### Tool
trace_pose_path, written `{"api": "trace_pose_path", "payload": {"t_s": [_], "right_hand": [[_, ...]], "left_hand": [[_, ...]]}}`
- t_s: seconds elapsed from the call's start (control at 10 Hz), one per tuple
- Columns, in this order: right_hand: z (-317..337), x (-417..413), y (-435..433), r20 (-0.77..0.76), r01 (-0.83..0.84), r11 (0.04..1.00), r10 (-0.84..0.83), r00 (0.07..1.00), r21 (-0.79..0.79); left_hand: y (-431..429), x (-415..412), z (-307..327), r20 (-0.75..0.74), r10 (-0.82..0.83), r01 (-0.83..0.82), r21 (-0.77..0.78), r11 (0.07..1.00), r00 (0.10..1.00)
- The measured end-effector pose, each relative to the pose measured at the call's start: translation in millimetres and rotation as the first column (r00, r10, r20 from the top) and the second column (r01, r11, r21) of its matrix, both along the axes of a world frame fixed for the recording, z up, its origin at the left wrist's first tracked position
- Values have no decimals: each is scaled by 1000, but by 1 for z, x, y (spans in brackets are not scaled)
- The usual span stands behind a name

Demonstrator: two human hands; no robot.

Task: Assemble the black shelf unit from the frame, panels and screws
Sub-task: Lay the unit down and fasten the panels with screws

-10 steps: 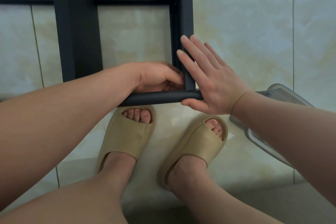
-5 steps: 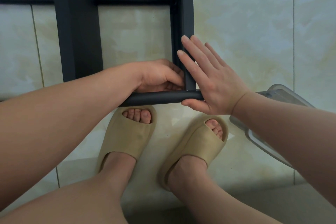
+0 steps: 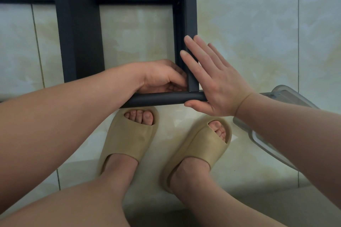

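Almost nothing has moved; the black frame (image 3: 162, 98) still stands at the top middle of the picture. The right hand (image 3: 217, 86) stays flat, fingers straight, pressing its corner; the left hand (image 3: 162, 77) stays curled inside that corner, and I cannot tell if it pinches anything; the corner job is likely not finished.

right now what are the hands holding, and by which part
Right hand braces the black frame flat at its near corner, gripping nothing. Left hand curls inside that corner; its hold is hidden.
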State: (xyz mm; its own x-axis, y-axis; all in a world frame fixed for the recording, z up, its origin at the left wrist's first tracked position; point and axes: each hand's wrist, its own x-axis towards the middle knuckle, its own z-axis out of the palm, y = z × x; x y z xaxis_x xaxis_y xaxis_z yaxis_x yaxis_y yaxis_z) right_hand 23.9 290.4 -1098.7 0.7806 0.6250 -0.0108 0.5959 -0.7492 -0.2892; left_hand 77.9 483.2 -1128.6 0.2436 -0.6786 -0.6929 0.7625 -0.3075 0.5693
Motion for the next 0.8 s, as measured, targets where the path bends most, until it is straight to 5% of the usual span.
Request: {"api": "trace_pose_path", "payload": {"t_s": [0.6,0.7,0.8], "right_hand": [[0,0,0,6,-22,1000,22,1000,-7],[3,0,-2,-5,-37,998,37,999,-53],[12,-5,-1,-37,-32,991,28,999,-126]], "left_hand": [[3,-1,3,-55,28,-33,-88,996,998],[14,-2,15,307,-264,205,211,956,914],[39,-3,35,357,-578,365,510,779,734]]}}
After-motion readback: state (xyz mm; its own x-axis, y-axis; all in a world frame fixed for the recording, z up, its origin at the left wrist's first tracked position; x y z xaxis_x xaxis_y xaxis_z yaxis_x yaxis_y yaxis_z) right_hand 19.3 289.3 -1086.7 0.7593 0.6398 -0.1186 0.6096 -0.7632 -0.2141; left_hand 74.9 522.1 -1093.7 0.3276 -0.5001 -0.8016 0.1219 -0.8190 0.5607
